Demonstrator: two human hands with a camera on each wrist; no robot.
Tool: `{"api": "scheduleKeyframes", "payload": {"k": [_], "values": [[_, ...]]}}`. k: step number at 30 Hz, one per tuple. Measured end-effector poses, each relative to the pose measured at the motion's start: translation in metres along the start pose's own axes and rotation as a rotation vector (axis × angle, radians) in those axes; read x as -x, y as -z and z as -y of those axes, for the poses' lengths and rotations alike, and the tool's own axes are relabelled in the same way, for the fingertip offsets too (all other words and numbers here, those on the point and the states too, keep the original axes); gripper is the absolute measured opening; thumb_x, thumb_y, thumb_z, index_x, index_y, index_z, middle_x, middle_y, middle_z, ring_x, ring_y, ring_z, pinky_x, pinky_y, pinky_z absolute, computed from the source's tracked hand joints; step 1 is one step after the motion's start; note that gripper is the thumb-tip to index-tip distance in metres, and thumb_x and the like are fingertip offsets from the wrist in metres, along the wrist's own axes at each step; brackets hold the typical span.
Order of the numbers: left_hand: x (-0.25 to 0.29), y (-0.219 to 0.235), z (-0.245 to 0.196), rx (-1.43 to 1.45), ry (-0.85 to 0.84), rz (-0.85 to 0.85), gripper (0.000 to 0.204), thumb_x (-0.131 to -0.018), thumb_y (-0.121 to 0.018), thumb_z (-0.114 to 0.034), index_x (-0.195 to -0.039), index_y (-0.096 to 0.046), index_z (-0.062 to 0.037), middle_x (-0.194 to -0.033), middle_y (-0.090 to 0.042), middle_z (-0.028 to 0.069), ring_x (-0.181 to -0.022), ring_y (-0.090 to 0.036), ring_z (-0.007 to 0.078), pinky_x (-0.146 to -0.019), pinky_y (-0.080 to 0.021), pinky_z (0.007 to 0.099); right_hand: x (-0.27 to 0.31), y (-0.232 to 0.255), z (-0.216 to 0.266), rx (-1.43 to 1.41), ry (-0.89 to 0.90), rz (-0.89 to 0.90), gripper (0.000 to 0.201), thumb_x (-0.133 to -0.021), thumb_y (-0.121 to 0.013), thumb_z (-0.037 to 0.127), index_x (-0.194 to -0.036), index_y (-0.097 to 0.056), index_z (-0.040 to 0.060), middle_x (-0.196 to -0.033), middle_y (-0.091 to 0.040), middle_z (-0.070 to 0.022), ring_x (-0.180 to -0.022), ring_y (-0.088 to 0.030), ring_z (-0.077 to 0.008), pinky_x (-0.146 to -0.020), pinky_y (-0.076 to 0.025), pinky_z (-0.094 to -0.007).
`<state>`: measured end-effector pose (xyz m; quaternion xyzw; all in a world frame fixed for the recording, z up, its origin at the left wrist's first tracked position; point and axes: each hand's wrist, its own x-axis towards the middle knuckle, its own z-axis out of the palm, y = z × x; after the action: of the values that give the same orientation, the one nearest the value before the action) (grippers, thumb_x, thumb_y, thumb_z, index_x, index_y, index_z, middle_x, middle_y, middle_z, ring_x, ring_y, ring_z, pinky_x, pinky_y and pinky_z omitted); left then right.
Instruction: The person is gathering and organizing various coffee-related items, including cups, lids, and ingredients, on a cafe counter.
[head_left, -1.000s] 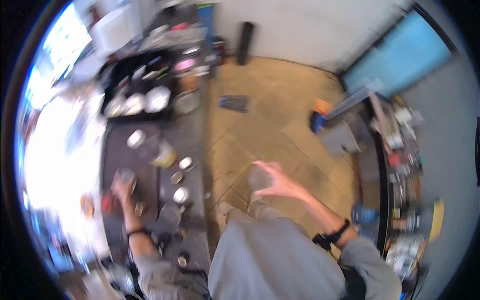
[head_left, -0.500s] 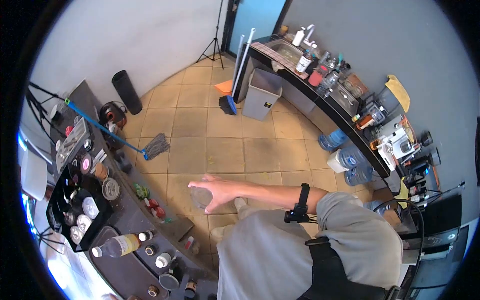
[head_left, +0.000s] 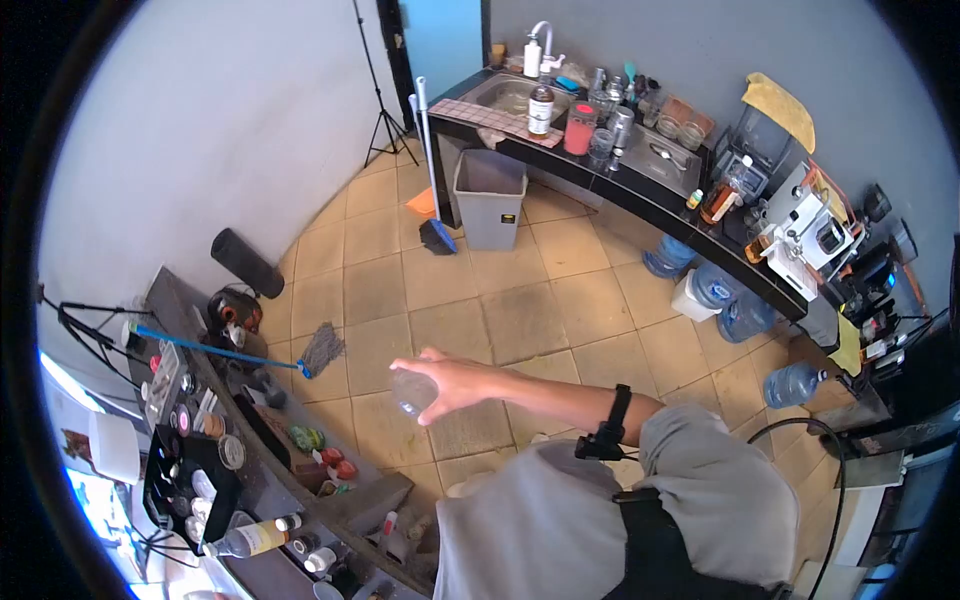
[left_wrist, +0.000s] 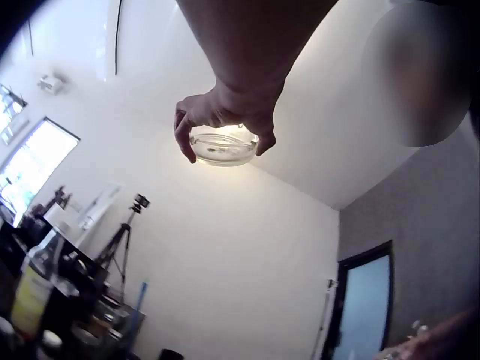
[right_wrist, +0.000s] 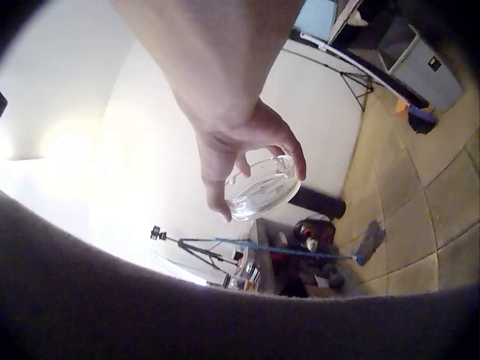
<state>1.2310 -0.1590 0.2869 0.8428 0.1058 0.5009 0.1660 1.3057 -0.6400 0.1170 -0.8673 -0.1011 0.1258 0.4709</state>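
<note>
My right hand (head_left: 448,385) reaches out over the floor and grips a clear round glass dish (head_left: 410,391) by its sides, fingers and thumb spread around it. In the right wrist view the dish (right_wrist: 262,189) is tilted and looks see-through. The left wrist view has my left hand (left_wrist: 225,111) holding another clear round glass dish (left_wrist: 223,150) from above, thumb on one side and fingers on the other. My left hand is out of sight in the head view.
At the left, a dark counter carries a bottle with a yellow label (head_left: 262,538) and a black tray (head_left: 225,490). A mop (head_left: 320,350) leans there. Ahead are a grey bin (head_left: 490,205), a broom (head_left: 436,236) and a sink counter (head_left: 625,185). Water jugs (head_left: 745,315) stand below.
The view has swung right, bringing the sink counter forward, and the left hand has left the head view. The right hand still holds its glass dish.
</note>
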Motion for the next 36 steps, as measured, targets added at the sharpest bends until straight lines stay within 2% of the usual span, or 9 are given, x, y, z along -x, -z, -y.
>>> {"api": "scheduleKeyframes", "payload": {"k": [1,3,4,5,7,11,21,30,36], "values": [[0.006,-0.01,-0.021,0.038,-0.086,0.141,0.071,-0.083,-0.076,-0.038,-0.136,-0.047,-0.0016,-0.109,-0.065,0.0182,-0.092,-0.064,0.0277,-0.082,-0.054,0.0406,0.014,0.012,-0.017,-0.005,0.004,-0.068,0.104,-0.064,-0.084,0.042,-0.15,-0.03,0.0208,-0.127,-0.044,-0.0252,-0.12,-0.048,-0.0405,-0.1,-0.043,-0.0443],[0.01,-0.071,-0.022,0.374,0.122,0.18,0.08,-0.079,-0.078,-0.034,-0.147,-0.038,-0.0222,-0.121,-0.055,0.0245,-0.107,-0.058,0.0355,-0.088,-0.051,0.0467,0.046,0.036,-0.042,-0.025,0.01,-0.148,0.107,-0.063,-0.083,0.045,-0.151,-0.029,0.0209,-0.127,-0.045,-0.0265,-0.119,-0.05,-0.0415,-0.1,-0.043,-0.0452],[0.023,-0.085,-0.036,0.384,-0.015,0.225,0.076,-0.081,-0.076,-0.024,-0.146,-0.038,-0.0176,-0.125,-0.052,0.023,-0.11,-0.054,0.0331,-0.092,-0.048,0.044,0.064,0.05,-0.053,-0.044,-0.037,-0.178,0.103,-0.065,-0.083,0.042,-0.15,-0.03,0.0199,-0.127,-0.045,-0.0248,-0.12,-0.048,-0.0396,-0.1,-0.042,-0.0439],[0.034,-0.098,-0.097,0.401,-0.15,0.266,0.072,-0.082,-0.074,-0.014,-0.146,-0.038,-0.0131,-0.129,-0.049,0.0215,-0.113,-0.051,0.0308,-0.096,-0.046,0.0414,0.08,0.064,-0.061,-0.057,-0.085,-0.214,0.099,-0.067,-0.083,0.039,-0.15,-0.031,0.0189,-0.126,-0.045,-0.0232,-0.12,-0.047,-0.0377,-0.101,-0.041,-0.0425],[0.061,-0.127,-0.174,0.707,-0.062,0.462,0.075,-0.075,-0.067,-0.004,-0.144,-0.039,-0.0146,-0.14,-0.038,0.0134,-0.122,-0.043,0.0271,-0.104,-0.038,0.0424,0.114,0.088,-0.076,-0.056,-0.119,-0.287,0.099,-0.068,-0.083,0.039,-0.15,-0.031,0.0182,-0.127,-0.045,-0.023,-0.121,-0.047,-0.0371,-0.101,-0.041,-0.0424],[0.114,-0.148,-0.319,0.975,0.046,0.804,0.081,-0.071,-0.066,0.004,-0.145,-0.04,-0.015,-0.131,-0.044,0.009,-0.12,-0.044,0.0252,-0.094,-0.047,0.0394,0.182,0.123,-0.095,-0.037,-0.238,-0.495,0.097,-0.071,-0.082,0.037,-0.15,-0.03,0.0163,-0.129,-0.045,-0.0221,-0.123,-0.046,-0.0358,-0.103,-0.04,-0.0414],[0.217,-0.239,-0.514,1.044,-0.39,1.347,0.088,-0.061,-0.078,-0.014,-0.142,-0.043,-0.0158,-0.118,-0.046,0.0117,-0.115,-0.048,0.028,-0.089,-0.049,0.0398,0.27,0.175,-0.147,-0.096,-0.433,-0.904,0.102,-0.072,-0.081,0.04,-0.154,-0.025,0.0196,-0.133,-0.043,-0.0244,-0.126,-0.045,-0.0397,-0.106,-0.038,-0.0416],[0.257,-0.345,-0.664,1.222,-0.726,1.363,0.088,-0.061,-0.08,-0.016,-0.142,-0.044,-0.0133,-0.124,-0.046,0.0178,-0.117,-0.048,0.0357,-0.1,-0.042,0.0434,0.233,0.287,-0.19,-0.055,-0.538,-1.111,0.1,-0.074,-0.082,0.037,-0.154,-0.025,0.0172,-0.126,-0.044,-0.0182,-0.118,-0.047,-0.0304,-0.099,-0.042,-0.0385],[0.284,-0.407,-0.776,1.349,-0.856,1.384,0.093,-0.059,-0.082,-0.017,-0.144,-0.042,-0.0149,-0.123,-0.047,0.0185,-0.117,-0.048,0.0361,-0.101,-0.042,0.0429,0.212,0.364,-0.242,0.013,-0.578,-1.413,0.099,-0.075,-0.083,0.033,-0.153,-0.024,0.0151,-0.125,-0.043,-0.0157,-0.117,-0.047,-0.0277,-0.096,-0.045,-0.0383]]}}
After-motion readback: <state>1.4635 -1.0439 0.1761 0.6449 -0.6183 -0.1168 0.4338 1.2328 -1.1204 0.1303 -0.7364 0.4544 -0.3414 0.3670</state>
